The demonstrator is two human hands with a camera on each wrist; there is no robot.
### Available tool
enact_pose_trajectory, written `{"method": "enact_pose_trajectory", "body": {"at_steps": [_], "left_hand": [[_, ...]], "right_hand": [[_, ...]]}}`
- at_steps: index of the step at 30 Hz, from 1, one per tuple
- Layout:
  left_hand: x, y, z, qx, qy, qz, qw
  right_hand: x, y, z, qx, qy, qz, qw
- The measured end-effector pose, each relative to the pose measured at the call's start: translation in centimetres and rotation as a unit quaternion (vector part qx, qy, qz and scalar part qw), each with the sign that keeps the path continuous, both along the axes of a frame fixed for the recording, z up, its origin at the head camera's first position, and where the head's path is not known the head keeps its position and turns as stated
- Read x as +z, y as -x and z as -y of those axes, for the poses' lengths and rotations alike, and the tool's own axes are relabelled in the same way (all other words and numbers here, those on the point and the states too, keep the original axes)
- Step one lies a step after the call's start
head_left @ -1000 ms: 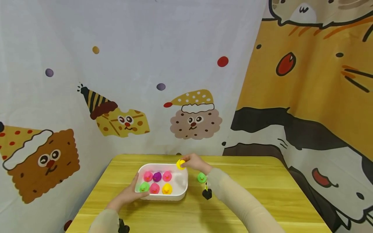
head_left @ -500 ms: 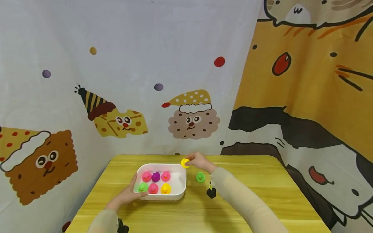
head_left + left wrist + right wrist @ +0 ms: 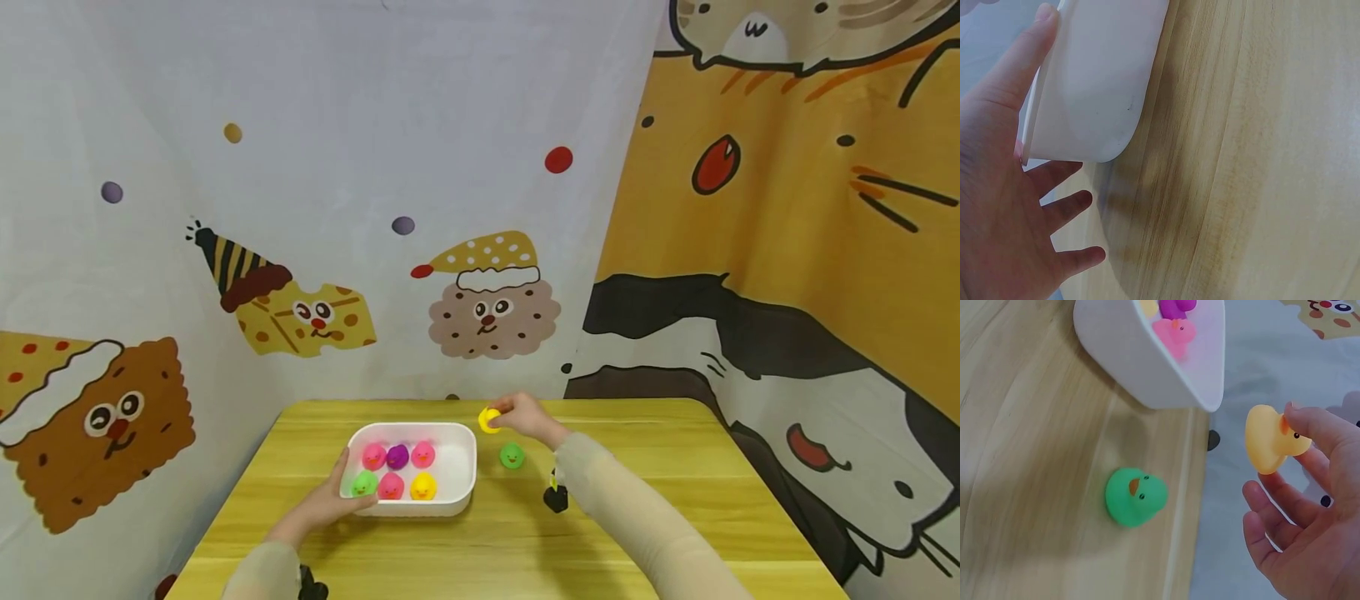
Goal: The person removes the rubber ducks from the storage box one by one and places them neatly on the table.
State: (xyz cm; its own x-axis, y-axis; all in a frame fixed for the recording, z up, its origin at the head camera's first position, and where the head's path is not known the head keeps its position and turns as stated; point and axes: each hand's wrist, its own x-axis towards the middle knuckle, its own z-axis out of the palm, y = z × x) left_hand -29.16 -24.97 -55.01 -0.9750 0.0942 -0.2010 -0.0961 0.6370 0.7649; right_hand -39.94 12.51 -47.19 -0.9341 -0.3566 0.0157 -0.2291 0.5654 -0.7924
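Note:
My right hand (image 3: 525,417) pinches a yellow rubber duck (image 3: 1266,439) between thumb and fingers, raised off the table, just right of the white plastic box (image 3: 463,500). On the table below that hand sits a green rubber duck (image 3: 512,456). At the box's left end, my left hand (image 3: 330,493) holds it, the thumb along the front rim and the other fingers at the end wall; in the left wrist view some fingers (image 3: 1069,209) spread clear of it. Inside are pink ducks (image 3: 391,487), a purple duck (image 3: 398,456), a green duck (image 3: 365,483) and a yellow duck (image 3: 423,486).
The box stands on a wood-grain table (image 3: 450,558). Behind the table hangs a white cloth (image 3: 337,125) printed with cartoon snacks, and a cat-patterned cloth (image 3: 765,250) hangs at the right. A black wrist device (image 3: 556,498) shows under the right sleeve.
My right hand has moved right with the yellow duck, from over the box's back right corner to beyond its right end. The left hand keeps its hold, and the head view has shifted slightly.

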Motion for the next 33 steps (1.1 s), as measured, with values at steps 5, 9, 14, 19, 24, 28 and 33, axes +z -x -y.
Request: {"method": "enact_pose_trajectory", "body": {"at_steps": [5, 9, 14, 19, 24, 28, 33], "left_hand": [[0.3, -0.1, -0.1, -0.003, 0.005, 0.002, 1.0], [0.7, -0.2, -0.2, -0.006, 0.009, -0.001, 0.9999], [0.6, -0.1, -0.2, -0.007, 0.009, 0.0, 0.9999], [0.4, -0.1, -0.2, -0.006, 0.001, 0.003, 1.0], [0.4, 0.0, -0.3, -0.008, 0.0, 0.003, 1.0], [0.2, -0.1, -0.2, -0.01, -0.001, 0.003, 0.9999], [0.2, 0.0, 0.0, -0.014, -0.004, 0.004, 0.9999]], "right_hand": [[-0.4, -0.1, -0.9, -0.007, -0.01, -0.01, 0.9999], [-0.6, -0.3, -1.8, -0.016, -0.007, -0.017, 0.9997], [-0.9, -0.4, -3.0, -0.034, 0.001, -0.014, 0.9993], [-1.3, -0.6, -4.5, -0.033, 0.014, -0.009, 0.9993], [-1.5, -1.1, -5.9, -0.028, 0.01, -0.019, 0.9994], [-1.8, -1.2, -6.4, -0.061, 0.001, -0.003, 0.9981], [-2.3, -1.1, -7.1, -0.075, -0.009, 0.003, 0.9972]]}}
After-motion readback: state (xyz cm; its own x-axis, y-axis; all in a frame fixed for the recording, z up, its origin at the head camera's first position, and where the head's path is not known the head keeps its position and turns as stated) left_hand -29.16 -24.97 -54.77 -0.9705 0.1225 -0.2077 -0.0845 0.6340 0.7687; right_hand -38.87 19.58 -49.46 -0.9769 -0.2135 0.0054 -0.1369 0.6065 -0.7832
